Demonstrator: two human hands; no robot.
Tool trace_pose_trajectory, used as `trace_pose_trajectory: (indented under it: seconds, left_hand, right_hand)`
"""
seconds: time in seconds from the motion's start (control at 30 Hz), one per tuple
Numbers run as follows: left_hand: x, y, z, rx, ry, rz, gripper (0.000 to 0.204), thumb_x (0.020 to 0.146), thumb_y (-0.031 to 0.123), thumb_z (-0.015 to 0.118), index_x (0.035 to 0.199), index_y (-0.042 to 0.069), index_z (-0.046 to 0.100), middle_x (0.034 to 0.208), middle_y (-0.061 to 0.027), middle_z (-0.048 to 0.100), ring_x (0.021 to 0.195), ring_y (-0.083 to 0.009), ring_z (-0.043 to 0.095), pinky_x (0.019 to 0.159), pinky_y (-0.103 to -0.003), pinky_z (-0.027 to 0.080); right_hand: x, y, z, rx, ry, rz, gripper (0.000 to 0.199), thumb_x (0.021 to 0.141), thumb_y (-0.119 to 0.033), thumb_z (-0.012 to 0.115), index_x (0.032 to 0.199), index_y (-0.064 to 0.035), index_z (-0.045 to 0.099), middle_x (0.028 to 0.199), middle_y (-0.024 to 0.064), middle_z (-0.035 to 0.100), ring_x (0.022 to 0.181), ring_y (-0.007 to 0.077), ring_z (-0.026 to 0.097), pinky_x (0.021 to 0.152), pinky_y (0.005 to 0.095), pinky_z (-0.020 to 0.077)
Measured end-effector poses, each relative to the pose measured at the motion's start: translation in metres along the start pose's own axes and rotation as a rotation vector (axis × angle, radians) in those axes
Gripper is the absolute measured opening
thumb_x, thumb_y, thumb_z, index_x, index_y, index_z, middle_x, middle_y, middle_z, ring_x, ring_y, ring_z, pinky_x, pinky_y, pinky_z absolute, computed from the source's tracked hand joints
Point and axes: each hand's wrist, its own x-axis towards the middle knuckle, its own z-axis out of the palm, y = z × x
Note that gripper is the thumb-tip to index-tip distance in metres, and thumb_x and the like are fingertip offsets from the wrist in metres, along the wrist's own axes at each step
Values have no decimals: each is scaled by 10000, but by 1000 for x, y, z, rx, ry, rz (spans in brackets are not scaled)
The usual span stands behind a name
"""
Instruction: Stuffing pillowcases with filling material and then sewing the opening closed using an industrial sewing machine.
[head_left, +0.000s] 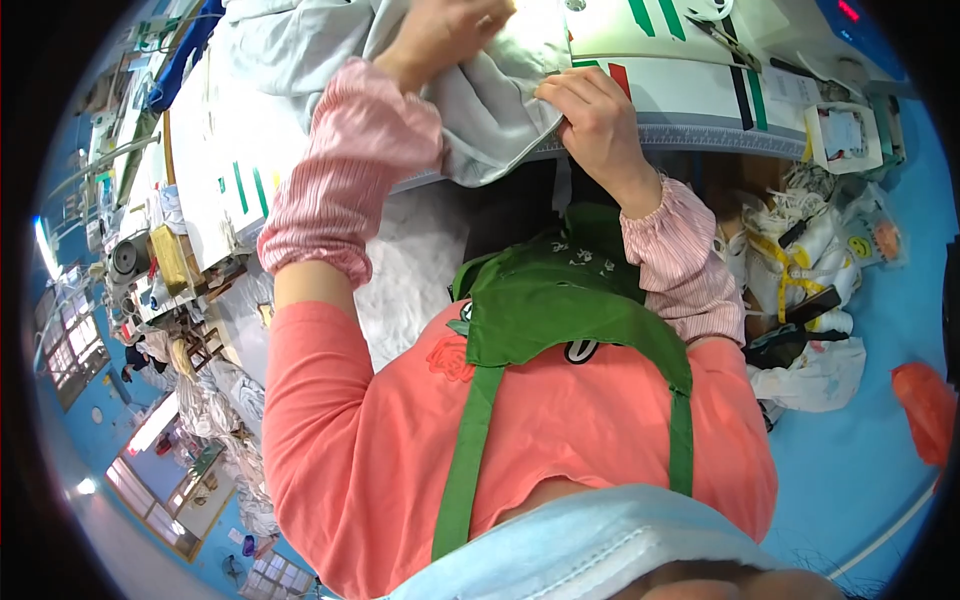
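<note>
A light grey cloth garment [480,130] is spread over the near edge of the white work table and hangs a little over it. My right hand [600,120] pinches the cloth's right edge between thumb and fingers. Farther up, at the top of the view, my left hand [450,35] is closed on the cloth with its fingers bent together; the picture's edge cuts off part of it. Both forearms wear pink striped sleeve covers. The cloth's far part runs out of view.
A ruler strip [700,137] lines the table's front edge. Thread snips [728,42] lie at the back right, by green and black tape strips. A small white tray [843,138] sits at the right corner. Below it hang bags and yellow-trimmed white bundles [800,260]. A red bag [922,410] is far right.
</note>
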Motion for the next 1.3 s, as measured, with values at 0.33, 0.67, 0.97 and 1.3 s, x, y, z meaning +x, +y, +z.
trace_pose_trajectory:
  seconds: [0.33, 0.67, 0.97, 1.3]
  left_hand:
    - [45, 43, -1, 377, -745, -132, 213, 847, 108, 586, 1046, 47, 628, 766, -120, 647, 691, -294, 678, 556, -424, 510]
    - [21, 34, 23, 272, -534, -190, 155, 842, 131, 592, 967, 47, 628, 906, -121, 658, 799, -309, 669, 696, -434, 520]
    - [-2, 59, 9, 201, -237, -61, 152, 820, 170, 620, 944, 89, 654, 989, -43, 659, 945, -249, 627, 814, -405, 488]
    - [-6, 50, 11, 154, -266, -118, 101, 848, 195, 631, 908, 114, 629, 969, -64, 650, 908, -264, 603, 871, -469, 426]
  right_hand:
    - [-1, -4, 1, 19, 6, -45, 323, 684, 95, 573, 930, -61, 712, 947, 53, 700, 949, 247, 640, 827, 356, 537]
    - [-2, -5, 1, 16, -12, -43, 329, 670, 89, 583, 938, -57, 707, 947, 51, 692, 953, 243, 632, 839, 350, 532]
    - [2, -1, -2, -80, -43, -126, 256, 736, 67, 598, 941, -54, 693, 992, 51, 680, 1082, 262, 626, 978, 439, 459]
    - [2, -2, -2, -64, -93, -72, 247, 754, 67, 603, 929, -86, 688, 984, 36, 680, 1153, 261, 626, 998, 510, 395]
